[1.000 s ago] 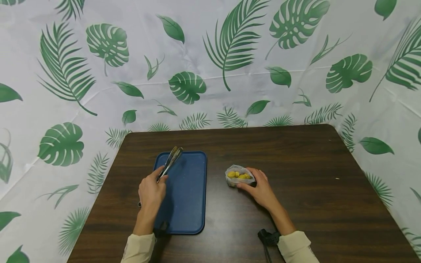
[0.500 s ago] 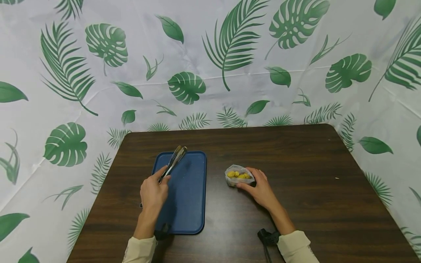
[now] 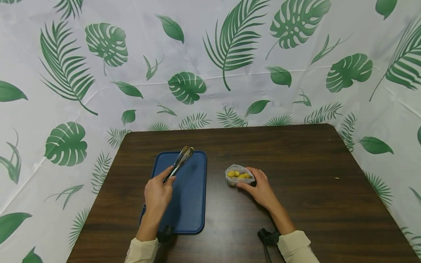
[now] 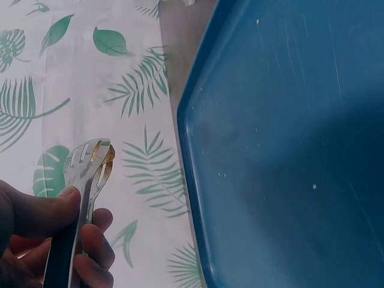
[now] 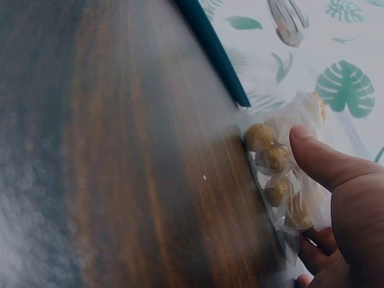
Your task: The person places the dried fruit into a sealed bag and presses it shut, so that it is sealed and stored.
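Observation:
My left hand grips metal tongs with dark handles, held over the blue tray. The tongs' slotted tips point away from me, close together, with nothing between them. In the left wrist view thumb and fingers wrap the handles of the tongs. To the right of the tray, my right hand holds a clear plastic bag by its right side, thumb in front. The bag stands on the table, mouth open upward. Several small round yellow pieces show inside; the right wrist view shows them stacked through the plastic.
The dark wooden table ends at a white leaf-print cloth behind and at the sides. A tiny pale speck lies on the right. Near the right wrist hangs a black strapped device with a cord.
My left hand has moved a little to the right with the tongs, whose tips are now farther over the tray's far end. The right hand and the bag have stayed still.

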Motion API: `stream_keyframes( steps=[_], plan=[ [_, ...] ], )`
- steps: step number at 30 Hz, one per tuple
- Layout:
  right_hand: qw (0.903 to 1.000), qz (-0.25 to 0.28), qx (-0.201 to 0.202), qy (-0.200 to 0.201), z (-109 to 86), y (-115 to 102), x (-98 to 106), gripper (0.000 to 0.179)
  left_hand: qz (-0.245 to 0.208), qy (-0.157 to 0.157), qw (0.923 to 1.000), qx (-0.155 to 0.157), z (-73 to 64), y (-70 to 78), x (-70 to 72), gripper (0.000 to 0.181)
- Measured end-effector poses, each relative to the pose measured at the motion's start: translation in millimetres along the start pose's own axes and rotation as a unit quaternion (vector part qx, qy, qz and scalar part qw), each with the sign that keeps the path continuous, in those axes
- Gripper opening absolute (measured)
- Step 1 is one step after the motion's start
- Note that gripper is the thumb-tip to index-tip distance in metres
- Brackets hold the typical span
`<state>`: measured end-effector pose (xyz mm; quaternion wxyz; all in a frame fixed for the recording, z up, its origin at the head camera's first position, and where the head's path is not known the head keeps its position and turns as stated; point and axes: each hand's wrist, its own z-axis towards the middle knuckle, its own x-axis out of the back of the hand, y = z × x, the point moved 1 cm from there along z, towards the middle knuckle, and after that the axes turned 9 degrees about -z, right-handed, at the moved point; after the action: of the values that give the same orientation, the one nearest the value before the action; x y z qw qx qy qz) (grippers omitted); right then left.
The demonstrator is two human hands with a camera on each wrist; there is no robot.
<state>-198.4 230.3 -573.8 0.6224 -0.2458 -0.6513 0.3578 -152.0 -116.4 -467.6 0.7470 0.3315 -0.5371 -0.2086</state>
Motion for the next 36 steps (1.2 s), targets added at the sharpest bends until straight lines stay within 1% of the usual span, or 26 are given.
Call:
stream_keyframes(
  steps=[3, 8, 12, 22, 28, 31, 36],
  plan=[
    [1.0, 0.003, -0.003, -0.002, -0.8, 0, 0, 0.072, -0.001, -0.002, 1.0, -0.007, -1.5, 1.9, -2.2, 0.04],
    [1.0, 0.001, -0.007, -0.003, -1.6, 0, 0, 0.073, 0.0, 0.014, 0.9993, -0.034, -4.5, 4.3, -5.9, 0.039],
    [1.0, 0.0, -0.006, -0.005, -1.9, 1, 0, 0.073, -0.003, 0.016, 0.9989, -0.045, -7.2, 6.2, -8.6, 0.039],
    [1.0, 0.0, 0.002, 0.003, -2.1, 1, 0, 0.07, -0.014, 0.005, 0.9985, -0.052, -14.9, 11.0, -18.5, 0.038],
    [1.0, -0.004, 0.006, 0.003, -2.4, 3, -1, 0.07, -0.025, -0.015, 0.9985, -0.046, -19.6, 14.7, -24.7, 0.038],
    [1.0, -0.003, 0.007, 0.002, -2.5, 3, 0, 0.07, -0.025, -0.016, 0.9981, -0.053, -21.5, 16.2, -27.9, 0.038],
    [1.0, 0.003, 0.007, -0.001, -1.8, 2, 1, 0.071, -0.024, -0.012, 0.9968, -0.076, -23.6, 19.0, -32.6, 0.038]
  ],
)
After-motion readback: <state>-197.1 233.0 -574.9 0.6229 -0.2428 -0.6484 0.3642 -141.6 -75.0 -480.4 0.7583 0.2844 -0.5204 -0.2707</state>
